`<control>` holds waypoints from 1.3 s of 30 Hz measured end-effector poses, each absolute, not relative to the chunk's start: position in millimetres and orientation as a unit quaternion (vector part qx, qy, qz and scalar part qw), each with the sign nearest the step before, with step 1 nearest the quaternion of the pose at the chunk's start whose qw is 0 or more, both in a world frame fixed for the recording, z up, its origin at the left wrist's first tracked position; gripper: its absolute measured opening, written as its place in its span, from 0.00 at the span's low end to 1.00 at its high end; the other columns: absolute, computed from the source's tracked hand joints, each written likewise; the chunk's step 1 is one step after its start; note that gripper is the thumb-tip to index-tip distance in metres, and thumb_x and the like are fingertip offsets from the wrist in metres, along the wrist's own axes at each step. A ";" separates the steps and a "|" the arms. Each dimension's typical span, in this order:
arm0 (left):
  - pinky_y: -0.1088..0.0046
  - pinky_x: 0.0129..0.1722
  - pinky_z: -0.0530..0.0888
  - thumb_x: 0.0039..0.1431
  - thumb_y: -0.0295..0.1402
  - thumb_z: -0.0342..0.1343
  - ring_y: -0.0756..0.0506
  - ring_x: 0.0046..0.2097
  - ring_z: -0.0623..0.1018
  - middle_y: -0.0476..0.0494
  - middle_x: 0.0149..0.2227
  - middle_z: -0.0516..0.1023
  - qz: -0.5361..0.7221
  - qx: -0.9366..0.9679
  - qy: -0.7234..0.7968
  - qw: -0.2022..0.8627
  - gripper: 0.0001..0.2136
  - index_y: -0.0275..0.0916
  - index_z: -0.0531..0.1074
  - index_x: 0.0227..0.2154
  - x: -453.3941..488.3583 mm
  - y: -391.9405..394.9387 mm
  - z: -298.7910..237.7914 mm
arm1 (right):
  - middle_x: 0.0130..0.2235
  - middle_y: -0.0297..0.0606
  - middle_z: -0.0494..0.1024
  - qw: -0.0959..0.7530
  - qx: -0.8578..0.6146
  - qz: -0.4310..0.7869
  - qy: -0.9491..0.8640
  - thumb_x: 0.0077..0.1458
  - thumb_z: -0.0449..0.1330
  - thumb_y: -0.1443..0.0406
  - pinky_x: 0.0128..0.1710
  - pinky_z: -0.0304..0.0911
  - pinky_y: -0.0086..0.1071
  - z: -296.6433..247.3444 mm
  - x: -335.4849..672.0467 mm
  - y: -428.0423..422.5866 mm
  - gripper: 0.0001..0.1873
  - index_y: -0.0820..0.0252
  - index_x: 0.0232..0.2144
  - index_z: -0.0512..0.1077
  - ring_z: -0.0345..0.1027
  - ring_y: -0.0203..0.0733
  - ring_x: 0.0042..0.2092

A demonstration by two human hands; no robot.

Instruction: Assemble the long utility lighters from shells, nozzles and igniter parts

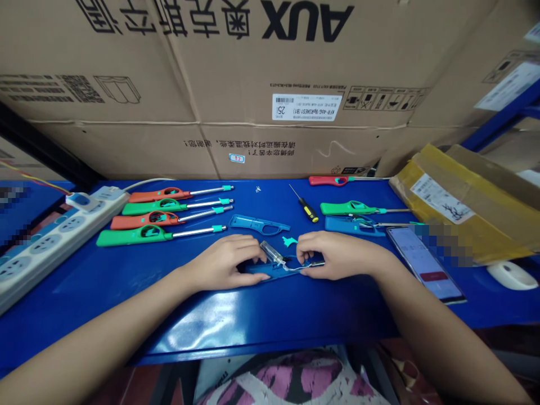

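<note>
Near the table's front, my left hand (pixel 230 261) is closed around one end of a blue lighter casing half (pixel 276 273). A clear fuel tank (pixel 271 252) rests at the casing, its upper end by my left fingertips. Thin white wire (pixel 295 268) runs from the tank towards my right hand (pixel 331 255). My right fingers pinch a short metal rod (pixel 316 263) at the casing's other end; part of it is hidden. Just behind lie a small turquoise trigger (pixel 289 242) and the other blue casing half (pixel 259 225).
Several orange and green lighters (pixel 158 206) lie at left beside a power strip (pixel 50 239). A screwdriver (pixel 307 208) lies behind my right hand. Red, green and blue lighters (pixel 350 208), a phone (pixel 426 264), a yellow package (pixel 459 202) and a white mouse (pixel 512 275) are at right. Cardboard (pixel 236 73) stands behind.
</note>
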State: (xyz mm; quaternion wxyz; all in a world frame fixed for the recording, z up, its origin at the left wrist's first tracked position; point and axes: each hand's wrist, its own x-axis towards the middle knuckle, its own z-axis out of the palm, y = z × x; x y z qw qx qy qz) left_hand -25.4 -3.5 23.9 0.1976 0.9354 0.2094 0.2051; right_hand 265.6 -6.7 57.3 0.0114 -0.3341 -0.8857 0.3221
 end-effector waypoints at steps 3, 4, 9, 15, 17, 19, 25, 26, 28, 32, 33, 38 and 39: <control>0.70 0.40 0.74 0.65 0.41 0.59 0.46 0.39 0.77 0.43 0.37 0.79 0.225 0.933 0.220 0.177 0.11 0.38 0.74 0.41 -24.0 -5.6 23.3 | 0.40 0.35 0.75 0.008 -0.378 0.323 -0.868 0.53 0.66 0.63 0.37 0.62 0.32 60.9 271.0 -8.6 0.10 0.55 0.38 0.71 0.68 0.40 0.39; 0.69 0.41 0.74 0.64 0.42 0.60 0.45 0.41 0.78 0.42 0.39 0.79 0.223 0.934 0.218 0.172 0.13 0.38 0.74 0.42 -23.5 -6.3 23.3 | 0.39 0.34 0.75 0.001 -0.399 0.325 -0.857 0.52 0.67 0.63 0.36 0.62 0.32 61.9 273.3 -8.7 0.13 0.55 0.39 0.70 0.68 0.40 0.39; 0.65 0.45 0.75 0.58 0.48 0.64 0.42 0.45 0.79 0.41 0.44 0.80 0.192 0.943 0.210 0.175 0.21 0.39 0.73 0.46 -20.6 -9.4 21.6 | 0.36 0.35 0.75 -0.066 -0.433 0.317 -0.841 0.53 0.65 0.66 0.35 0.60 0.31 63.3 279.8 -6.1 0.06 0.57 0.31 0.70 0.68 0.40 0.37; 0.63 0.50 0.77 0.64 0.37 0.60 0.42 0.49 0.80 0.38 0.47 0.80 0.190 0.933 0.199 0.233 0.16 0.38 0.73 0.52 -20.5 -9.6 19.8 | 0.33 0.33 0.77 -0.043 -0.439 0.325 -0.837 0.58 0.61 0.64 0.31 0.57 0.31 66.7 282.8 -5.0 0.04 0.56 0.32 0.70 0.66 0.38 0.32; 0.62 0.51 0.78 0.65 0.36 0.59 0.42 0.50 0.80 0.37 0.47 0.81 0.196 0.933 0.191 0.235 0.15 0.38 0.74 0.52 -20.9 -9.1 20.2 | 0.32 0.33 0.77 -0.038 -0.437 0.338 -0.833 0.59 0.61 0.64 0.30 0.57 0.30 68.4 283.9 -4.4 0.05 0.56 0.31 0.70 0.66 0.38 0.31; 0.61 0.51 0.78 0.65 0.35 0.59 0.42 0.50 0.79 0.37 0.47 0.80 0.193 0.934 0.189 0.232 0.15 0.38 0.75 0.52 -21.0 -8.8 20.9 | 0.31 0.33 0.77 -0.034 -0.436 0.357 -0.825 0.59 0.61 0.62 0.29 0.57 0.30 69.9 284.3 -3.6 0.06 0.57 0.30 0.72 0.67 0.37 0.30; 0.60 0.51 0.78 0.66 0.34 0.57 0.40 0.50 0.78 0.36 0.48 0.79 0.162 0.942 0.197 0.217 0.15 0.38 0.75 0.54 -21.3 -10.3 23.4 | 0.31 0.33 0.78 0.014 -0.410 0.347 -0.843 0.61 0.61 0.59 0.30 0.57 0.30 71.1 280.3 -2.7 0.09 0.57 0.32 0.74 0.67 0.37 0.31; 0.60 0.51 0.78 0.66 0.33 0.57 0.40 0.50 0.78 0.36 0.48 0.79 0.158 0.944 0.197 0.213 0.15 0.38 0.75 0.54 -21.3 -10.5 23.8 | 0.31 0.33 0.78 0.019 -0.405 0.348 -0.845 0.62 0.60 0.59 0.31 0.57 0.30 71.0 279.4 -2.9 0.09 0.57 0.32 0.74 0.68 0.37 0.31; 0.60 0.50 0.77 0.67 0.33 0.57 0.40 0.50 0.78 0.36 0.48 0.79 0.155 0.946 0.196 0.206 0.15 0.38 0.75 0.54 -21.4 -10.9 24.2 | 0.33 0.34 0.79 0.024 -0.400 0.352 -0.846 0.62 0.60 0.60 0.33 0.58 0.30 71.3 278.0 -3.3 0.08 0.58 0.33 0.74 0.68 0.37 0.33; 0.61 0.50 0.77 0.67 0.34 0.56 0.40 0.49 0.78 0.37 0.47 0.79 0.157 0.949 0.191 0.198 0.13 0.38 0.76 0.52 -22.1 -10.7 23.8 | 0.33 0.34 0.78 0.052 -0.396 0.353 -0.846 0.62 0.60 0.60 0.33 0.59 0.30 75.9 278.7 -5.0 0.08 0.58 0.34 0.72 0.67 0.37 0.33; 0.61 0.50 0.77 0.67 0.34 0.56 0.40 0.49 0.78 0.37 0.47 0.79 0.156 0.949 0.190 0.196 0.13 0.39 0.76 0.52 -22.4 -10.6 23.7 | 0.33 0.34 0.78 0.062 -0.398 0.351 -0.846 0.62 0.60 0.59 0.33 0.59 0.30 77.2 279.4 -5.4 0.08 0.58 0.34 0.72 0.67 0.37 0.33; 0.61 0.49 0.78 0.67 0.35 0.56 0.40 0.50 0.78 0.37 0.47 0.80 0.155 0.955 0.184 0.172 0.14 0.38 0.76 0.52 -23.6 -9.6 24.4 | 0.32 0.33 0.77 0.063 -0.432 0.303 -0.848 0.62 0.60 0.59 0.32 0.58 0.31 72.7 280.0 -2.5 0.09 0.58 0.32 0.71 0.67 0.38 0.32; 0.62 0.49 0.78 0.68 0.35 0.56 0.40 0.50 0.78 0.37 0.46 0.80 0.158 0.956 0.180 0.169 0.14 0.38 0.75 0.53 -23.9 -9.2 24.8 | 0.32 0.34 0.77 0.059 -0.440 0.280 -0.851 0.62 0.60 0.60 0.32 0.58 0.31 69.4 279.6 -1.0 0.08 0.57 0.32 0.71 0.67 0.38 0.32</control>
